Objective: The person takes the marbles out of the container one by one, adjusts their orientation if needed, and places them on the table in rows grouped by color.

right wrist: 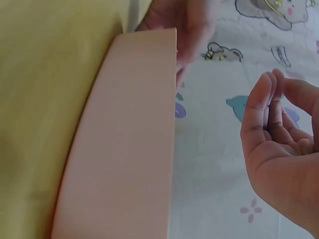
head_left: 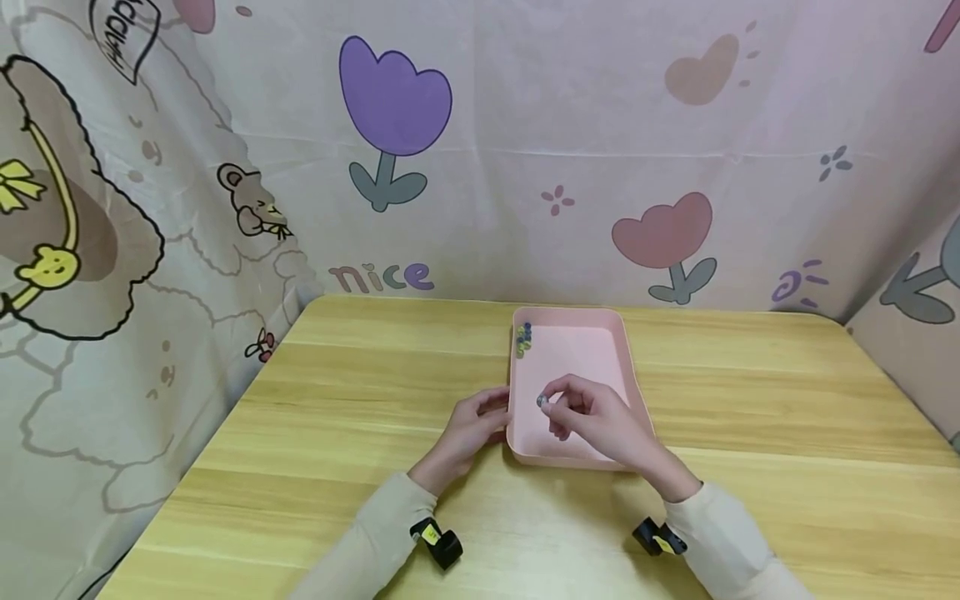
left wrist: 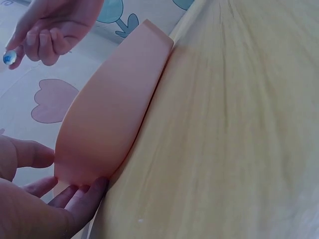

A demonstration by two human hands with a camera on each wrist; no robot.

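Observation:
My right hand (head_left: 596, 419) is raised over the pink tray (head_left: 573, 354), pinching a small marble (left wrist: 9, 57) between thumb and forefinger. The marble looks clear with blue and white in it; in the right wrist view the fingers hide it. Several small yellow-green and blue marbles (head_left: 523, 340) sit together inside the tray, along its left wall near the far corner. My left hand (head_left: 471, 429) rests beside the tray, its fingertips touching the outer left wall, as the left wrist view also shows.
The tray stands on a light wooden table (head_left: 360, 383), toward the far edge. Behind it hangs a printed cloth (head_left: 525, 100) with flowers and hearts, which also runs down the left and right sides. Each sleeve wears a black wrist camera (head_left: 447, 550).

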